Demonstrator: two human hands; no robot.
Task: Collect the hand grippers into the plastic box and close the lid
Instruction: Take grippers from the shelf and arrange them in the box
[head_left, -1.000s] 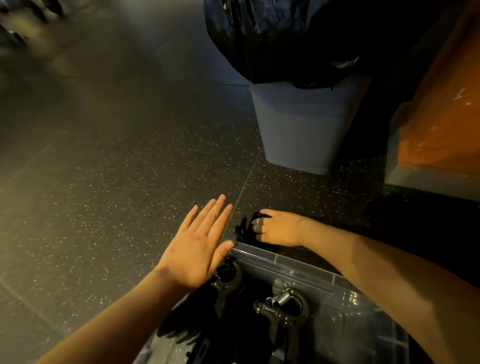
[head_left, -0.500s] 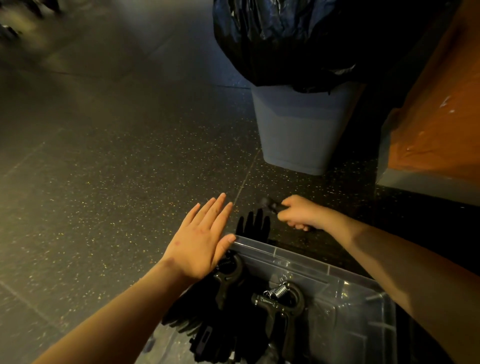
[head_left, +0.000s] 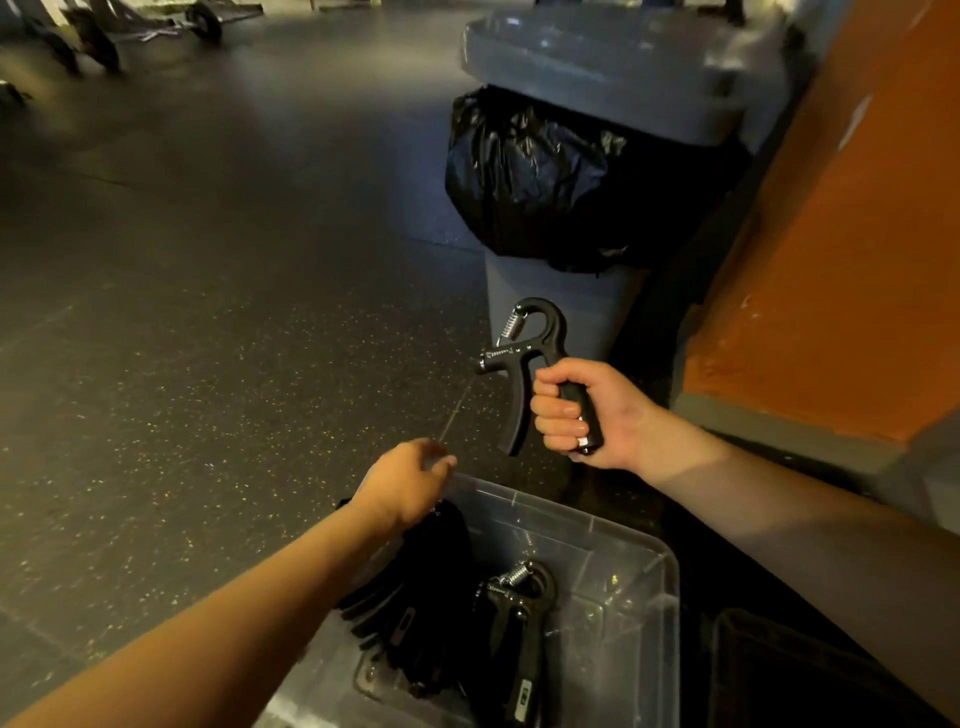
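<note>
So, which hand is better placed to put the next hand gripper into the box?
The right hand: it grips a hand gripper in the air just beyond the open plastic box. The left hand, blurred, seems to hold nothing.

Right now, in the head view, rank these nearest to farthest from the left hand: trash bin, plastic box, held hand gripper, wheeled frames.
1. plastic box, directly under the left hand.
2. hand gripper, just right, in the right hand.
3. trash bin, ahead right.
4. wheeled frames, far back left.
</note>
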